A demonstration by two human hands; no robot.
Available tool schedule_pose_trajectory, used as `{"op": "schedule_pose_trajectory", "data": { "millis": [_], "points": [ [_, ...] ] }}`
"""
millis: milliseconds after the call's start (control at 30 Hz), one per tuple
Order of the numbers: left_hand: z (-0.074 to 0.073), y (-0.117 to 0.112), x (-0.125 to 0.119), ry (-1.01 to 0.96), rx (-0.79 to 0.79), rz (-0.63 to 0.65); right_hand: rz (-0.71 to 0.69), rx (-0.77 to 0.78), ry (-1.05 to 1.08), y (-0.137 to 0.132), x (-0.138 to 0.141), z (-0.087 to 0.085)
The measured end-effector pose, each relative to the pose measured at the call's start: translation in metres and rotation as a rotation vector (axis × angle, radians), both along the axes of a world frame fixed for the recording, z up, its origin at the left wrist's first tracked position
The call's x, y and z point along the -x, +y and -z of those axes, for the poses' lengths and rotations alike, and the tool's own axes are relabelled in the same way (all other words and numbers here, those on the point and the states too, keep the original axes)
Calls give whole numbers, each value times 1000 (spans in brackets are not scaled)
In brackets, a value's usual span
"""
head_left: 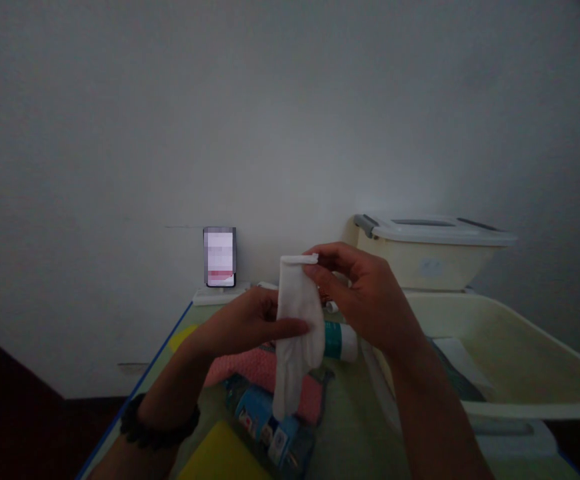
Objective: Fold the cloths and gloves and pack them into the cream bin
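A white glove (297, 293) hangs upright between my hands, its cuff at the top and its fingers pointing down. My left hand (260, 320) grips the glove's middle, with the thumb across the front. At the cuff's right corner, my right hand (355, 280) pinches the hem between thumb and fingers. Below the glove lie a pink cloth (245, 367) and a clear bottle with a blue label (270, 427). Just behind the glove, a white and teal tube or bottle (341, 341) rests on its side, partly hidden.
At right stands an open cream bin (510, 320) with dark and white items inside. Behind it is a lidded cream box (420, 260). A phone (220, 257) leans upright by the wall. Something yellow (223, 457) lies at the front of the green table (350, 427).
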State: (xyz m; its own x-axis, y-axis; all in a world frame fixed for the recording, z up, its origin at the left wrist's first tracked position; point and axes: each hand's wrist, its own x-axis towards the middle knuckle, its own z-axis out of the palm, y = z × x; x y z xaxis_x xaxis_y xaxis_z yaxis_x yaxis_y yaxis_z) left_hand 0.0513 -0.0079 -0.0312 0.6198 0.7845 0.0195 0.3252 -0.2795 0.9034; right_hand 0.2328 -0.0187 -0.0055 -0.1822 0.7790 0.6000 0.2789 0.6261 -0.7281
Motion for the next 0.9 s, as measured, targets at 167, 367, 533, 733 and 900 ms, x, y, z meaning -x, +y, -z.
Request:
{"op": "schedule_pose_trajectory", "data": {
  "millis": [167, 367, 533, 733, 900],
  "points": [
    [6, 6, 0, -43, -45, -70, 11, -122, -102, -6, 1, -5],
    [10, 7, 4, -93, 14, -100, -18, -148, -119, -7, 1, -3],
    [8, 3, 5, -57, -50, -91, -18, -144, -87, -5, 1, -1],
    [8, 1, 1, -148, 12, -30, -43, -106, 2, -3, -1, -2],
    [15, 2, -5, -149, 25, 66, -102, -57, 10, -1, -3, 0]
  ]
}}
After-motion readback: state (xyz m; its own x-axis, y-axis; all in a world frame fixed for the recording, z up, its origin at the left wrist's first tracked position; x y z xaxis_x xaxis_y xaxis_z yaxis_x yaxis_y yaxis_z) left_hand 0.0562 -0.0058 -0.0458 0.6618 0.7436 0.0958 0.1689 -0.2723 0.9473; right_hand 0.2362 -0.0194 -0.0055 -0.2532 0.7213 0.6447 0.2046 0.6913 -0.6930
